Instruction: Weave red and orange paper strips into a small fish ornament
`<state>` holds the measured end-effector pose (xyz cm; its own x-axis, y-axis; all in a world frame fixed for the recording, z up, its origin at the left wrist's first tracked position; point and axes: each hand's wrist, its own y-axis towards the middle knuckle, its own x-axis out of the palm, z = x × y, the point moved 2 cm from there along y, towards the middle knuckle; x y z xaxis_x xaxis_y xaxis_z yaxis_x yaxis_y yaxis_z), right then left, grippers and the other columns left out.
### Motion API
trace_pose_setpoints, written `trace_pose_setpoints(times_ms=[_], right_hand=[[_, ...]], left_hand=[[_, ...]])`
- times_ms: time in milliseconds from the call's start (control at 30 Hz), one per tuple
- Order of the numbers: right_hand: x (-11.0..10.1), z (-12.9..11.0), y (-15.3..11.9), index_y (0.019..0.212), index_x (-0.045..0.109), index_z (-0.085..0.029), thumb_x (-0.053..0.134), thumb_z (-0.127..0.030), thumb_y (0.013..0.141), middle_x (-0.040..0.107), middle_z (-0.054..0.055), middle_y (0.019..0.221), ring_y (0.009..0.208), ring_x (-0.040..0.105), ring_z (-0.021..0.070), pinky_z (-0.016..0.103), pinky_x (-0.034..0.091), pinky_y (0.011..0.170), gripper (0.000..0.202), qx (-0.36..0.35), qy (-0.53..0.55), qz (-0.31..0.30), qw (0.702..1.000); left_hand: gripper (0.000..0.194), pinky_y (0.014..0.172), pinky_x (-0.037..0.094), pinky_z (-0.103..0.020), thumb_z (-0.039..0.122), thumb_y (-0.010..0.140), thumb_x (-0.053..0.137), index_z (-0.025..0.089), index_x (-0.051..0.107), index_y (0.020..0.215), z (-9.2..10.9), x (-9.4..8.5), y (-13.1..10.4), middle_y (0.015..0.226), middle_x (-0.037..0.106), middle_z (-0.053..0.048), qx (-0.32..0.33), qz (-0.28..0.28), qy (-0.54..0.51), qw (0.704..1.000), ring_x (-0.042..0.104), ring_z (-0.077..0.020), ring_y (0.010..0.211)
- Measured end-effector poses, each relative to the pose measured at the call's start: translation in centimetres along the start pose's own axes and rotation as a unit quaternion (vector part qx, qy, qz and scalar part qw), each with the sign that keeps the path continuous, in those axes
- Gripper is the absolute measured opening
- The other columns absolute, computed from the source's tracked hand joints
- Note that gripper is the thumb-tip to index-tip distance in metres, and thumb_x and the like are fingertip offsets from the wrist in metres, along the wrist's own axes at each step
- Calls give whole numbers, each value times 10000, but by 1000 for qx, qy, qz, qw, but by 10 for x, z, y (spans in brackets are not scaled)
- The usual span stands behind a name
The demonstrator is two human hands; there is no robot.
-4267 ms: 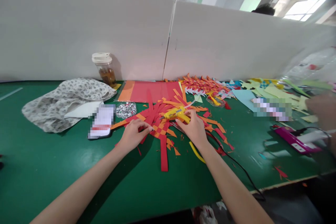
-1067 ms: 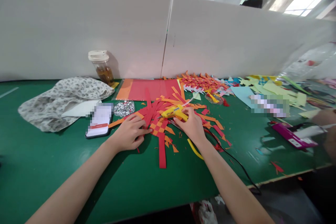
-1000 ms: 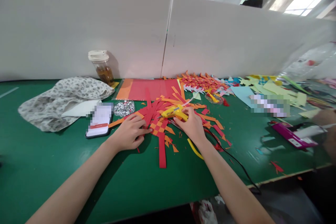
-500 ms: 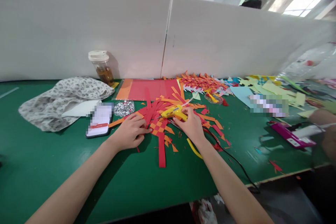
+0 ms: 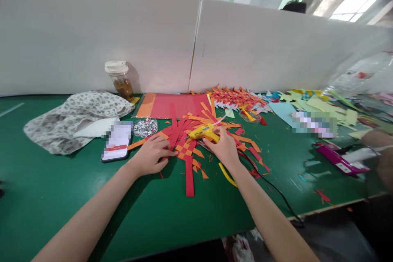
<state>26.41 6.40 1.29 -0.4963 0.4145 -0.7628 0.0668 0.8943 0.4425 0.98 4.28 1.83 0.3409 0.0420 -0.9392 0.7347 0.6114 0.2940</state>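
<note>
A woven mat of red and orange paper strips (image 5: 186, 147) lies on the green table (image 5: 61, 196). My left hand (image 5: 152, 156) rests flat on its left edge, fingers pressing the strips down. My right hand (image 5: 223, 145) grips a yellow glue gun (image 5: 203, 132), its nozzle pointing left over the weave. The gun's black cord (image 5: 276, 192) trails off to the table's front edge. Loose red and orange strips (image 5: 242, 139) fan out around the mat.
A phone (image 5: 117, 141), a dish of googly eyes (image 5: 145, 127), a patterned cloth (image 5: 73, 116) and a lidded jar (image 5: 120, 78) sit to the left. Red and orange sheets (image 5: 172, 105) lie behind. Another person's hand (image 5: 380, 151) and a purple tool (image 5: 342, 160) are at right.
Both hands have barely moved over the last second. Since four seconds back, my left hand has spread flatter onto the weave's left edge.
</note>
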Motion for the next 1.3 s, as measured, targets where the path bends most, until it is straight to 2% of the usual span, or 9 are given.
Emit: trace_pose_setpoints(times_ms=[200, 433, 767, 900, 1000, 1133, 1200, 1300], right_hand=[[-1, -1, 0, 916, 454, -218, 605, -420, 689, 659, 67, 902, 842, 641, 275, 347, 459, 654, 340, 8, 6, 2, 1000], [-1, 1, 1, 913, 442, -220, 610, -412, 686, 650, 59, 918, 865, 635, 267, 339, 464, 666, 342, 11, 1, -8, 1000], [-2, -2, 1, 916, 440, -223, 599, -403, 689, 659, 58, 934, 867, 639, 263, 337, 465, 669, 330, 16, 5, -11, 1000], [-4, -3, 0, 905, 445, -221, 598, -408, 688, 662, 64, 915, 866, 638, 270, 344, 463, 664, 324, 16, 8, -10, 1000], [-4, -3, 0, 905, 450, -220, 591, -420, 693, 659, 65, 900, 856, 639, 273, 346, 461, 657, 323, 11, 11, -5, 1000], [-3, -1, 0, 908, 452, -218, 597, -421, 691, 658, 68, 897, 854, 641, 277, 348, 461, 657, 331, 11, 9, -1, 1000], [-3, -1, 0, 911, 451, -216, 599, -418, 693, 658, 70, 893, 855, 641, 278, 350, 463, 662, 331, 14, 6, -2, 1000], [-3, -1, 0, 913, 447, -216, 601, -410, 696, 656, 71, 904, 875, 640, 274, 347, 468, 677, 330, 13, 8, -5, 1000]], left_hand=[[358, 778, 422, -347, 168, 823, 410, 268, 680, 1036, -11, 7, -2, 924, 607, -41, -34, 33, -116, 992, 539, -187, 864], [361, 781, 427, -353, 174, 840, 409, 270, 648, 1093, -14, 5, -4, 940, 624, -40, -37, 73, -166, 983, 540, -191, 871], [377, 831, 424, -377, 185, 820, 445, 272, 602, 1152, -17, 5, -5, 988, 691, -28, -43, 60, -225, 972, 588, -205, 899], [374, 940, 375, -418, 179, 819, 443, 293, 594, 1141, -15, 3, -5, 1046, 689, -12, -46, 47, -232, 971, 605, -199, 945], [309, 996, 330, -460, 200, 827, 444, 284, 611, 1074, -12, 2, -4, 1063, 686, -10, -75, 42, -238, 968, 608, -205, 976], [184, 936, 401, -428, 267, 846, 456, 257, 609, 948, -6, 5, -1, 959, 697, -8, -139, 36, -246, 959, 623, -190, 929], [126, 868, 451, -385, 314, 821, 514, 241, 585, 896, -3, 9, 1, 917, 693, -11, -180, 61, -254, 948, 636, -178, 886], [165, 792, 485, -345, 337, 748, 617, 227, 522, 827, 1, 15, 4, 856, 695, -10, -225, 103, -284, 926, 655, -178, 851]])
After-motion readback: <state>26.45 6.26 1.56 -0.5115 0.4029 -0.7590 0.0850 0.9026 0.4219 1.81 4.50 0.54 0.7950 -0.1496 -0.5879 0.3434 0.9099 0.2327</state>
